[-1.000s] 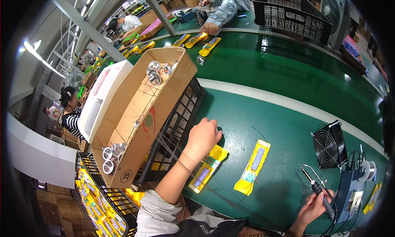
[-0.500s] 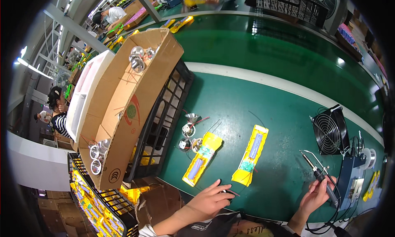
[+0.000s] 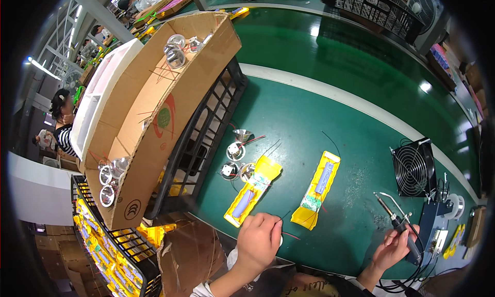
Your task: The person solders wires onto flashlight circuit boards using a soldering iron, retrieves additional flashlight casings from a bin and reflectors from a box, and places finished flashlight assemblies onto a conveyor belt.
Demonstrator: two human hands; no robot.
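My left hand [image 3: 259,241] is closed at the near table edge. A small part with a red and a black wire is mostly hidden in it. My right hand [image 3: 391,250] grips a soldering iron [image 3: 398,222] with a thin curved metal tube alongside, its tip pointing up and left above the table. Between the hands lies an open yellow housing [image 3: 323,181] holding a purple cylindrical battery and a green circuit board. To its left, near my left hand, lies a second yellow housing [image 3: 241,202], similarly filled. Beside that rest several silver lamp reflectors [image 3: 236,151] with wires.
On the left, a cardboard tray [image 3: 170,108] with reflectors sits on a black crate [image 3: 206,137]. Below it stands another crate [image 3: 136,250] full of yellow housings. A black fan [image 3: 412,169] and solder spool [image 3: 455,206] stand right. Beyond runs a green conveyor [image 3: 350,49].
My left hand has gone from spread fingers to a closed grip on the wired part. The right hand keeps the soldering iron, nearly unmoved. The view has shifted slightly.
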